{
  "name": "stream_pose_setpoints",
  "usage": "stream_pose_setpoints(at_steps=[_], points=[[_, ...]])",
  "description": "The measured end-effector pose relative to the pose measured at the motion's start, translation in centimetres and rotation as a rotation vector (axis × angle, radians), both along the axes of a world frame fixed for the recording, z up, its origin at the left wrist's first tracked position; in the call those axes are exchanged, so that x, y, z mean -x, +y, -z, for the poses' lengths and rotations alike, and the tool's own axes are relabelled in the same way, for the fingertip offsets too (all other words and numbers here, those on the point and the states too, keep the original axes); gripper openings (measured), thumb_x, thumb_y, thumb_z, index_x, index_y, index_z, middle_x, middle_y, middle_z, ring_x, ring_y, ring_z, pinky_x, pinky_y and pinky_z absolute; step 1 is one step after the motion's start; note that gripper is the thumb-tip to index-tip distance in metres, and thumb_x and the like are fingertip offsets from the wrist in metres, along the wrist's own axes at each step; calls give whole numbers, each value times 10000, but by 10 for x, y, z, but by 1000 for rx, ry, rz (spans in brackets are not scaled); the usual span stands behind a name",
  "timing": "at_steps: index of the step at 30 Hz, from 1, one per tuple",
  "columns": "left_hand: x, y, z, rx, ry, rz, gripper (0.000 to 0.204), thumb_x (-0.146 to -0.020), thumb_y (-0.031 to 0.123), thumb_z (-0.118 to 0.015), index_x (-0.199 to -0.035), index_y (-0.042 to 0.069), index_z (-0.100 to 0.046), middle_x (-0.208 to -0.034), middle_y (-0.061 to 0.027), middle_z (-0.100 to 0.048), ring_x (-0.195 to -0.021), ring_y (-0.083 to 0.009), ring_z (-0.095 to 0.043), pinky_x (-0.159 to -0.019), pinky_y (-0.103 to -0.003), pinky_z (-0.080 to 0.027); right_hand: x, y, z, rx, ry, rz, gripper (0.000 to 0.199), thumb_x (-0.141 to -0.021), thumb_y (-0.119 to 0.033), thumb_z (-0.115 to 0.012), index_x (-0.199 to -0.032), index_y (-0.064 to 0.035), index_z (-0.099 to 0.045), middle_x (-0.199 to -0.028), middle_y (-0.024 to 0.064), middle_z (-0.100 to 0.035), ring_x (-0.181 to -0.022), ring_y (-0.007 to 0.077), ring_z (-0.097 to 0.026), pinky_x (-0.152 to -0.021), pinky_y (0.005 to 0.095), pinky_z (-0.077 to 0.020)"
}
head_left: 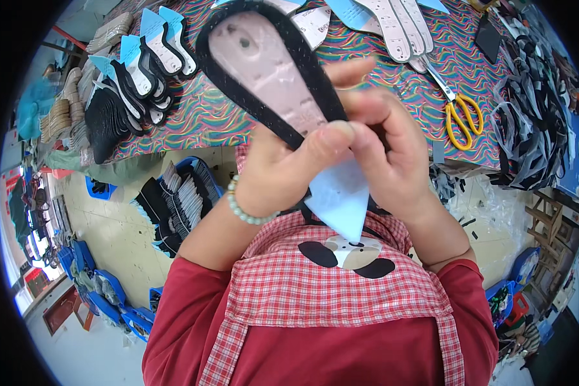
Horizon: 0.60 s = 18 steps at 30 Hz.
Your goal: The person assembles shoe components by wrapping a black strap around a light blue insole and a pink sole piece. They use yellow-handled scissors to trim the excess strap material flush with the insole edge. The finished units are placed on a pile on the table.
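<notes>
An insole (pixel 257 64) with a pinkish-white board, a black fabric border and a light-blue pointed end (pixel 342 202) is held up in front of my chest. Its wide rounded end tilts up and to the left, and the blue point hangs down over my checked apron. My left hand (pixel 280 170), below a beaded bracelet, grips the narrow middle with the thumb on top. Close beside it, my right hand (pixel 392 148) pinches the border with thumb and fingers. The fingers behind the insole are partly hidden, and the right fingers are slightly blurred.
On the wavy-patterned tablecloth (pixel 238 119) lie yellow-handled scissors (pixel 462 119), stacked insoles (pixel 141 64) at left and more insoles (pixel 399 32) at the far side. Black strips (pixel 534 122) heap at the right. A blue basket (pixel 196 168) of black pieces stands below the table.
</notes>
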<state>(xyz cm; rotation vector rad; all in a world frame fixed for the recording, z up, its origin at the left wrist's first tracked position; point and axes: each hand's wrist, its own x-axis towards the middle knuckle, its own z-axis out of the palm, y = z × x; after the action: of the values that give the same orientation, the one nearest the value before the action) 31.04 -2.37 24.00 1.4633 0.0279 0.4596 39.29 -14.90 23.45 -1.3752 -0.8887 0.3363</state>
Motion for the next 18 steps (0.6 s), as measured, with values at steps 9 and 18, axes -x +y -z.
stream_pose_setpoints(at_steps=[9, 18], points=[[13, -11, 11, 255, 57, -270, 237, -980, 185, -475, -1047, -28, -556, -904, -101, -621, -852, -195, -619, -841, -378, -494, 19, -5, 37, 162, -31, 43, 172, -934, -114, -522, -991, 22, -610, -810, 133, -599, -708, 232, -591, -651, 309, -462], [19, 2, 13, 189, 263, -15, 260, -907, 47, -548, -1153, -35, -571, -1068, -151, -646, -995, -204, -616, -904, -323, -471, 16, -8, 31, 146, -167, 70, 125, -902, -88, -540, -942, 20, -591, -838, 146, -603, -742, 293, -597, -649, 352, -467]])
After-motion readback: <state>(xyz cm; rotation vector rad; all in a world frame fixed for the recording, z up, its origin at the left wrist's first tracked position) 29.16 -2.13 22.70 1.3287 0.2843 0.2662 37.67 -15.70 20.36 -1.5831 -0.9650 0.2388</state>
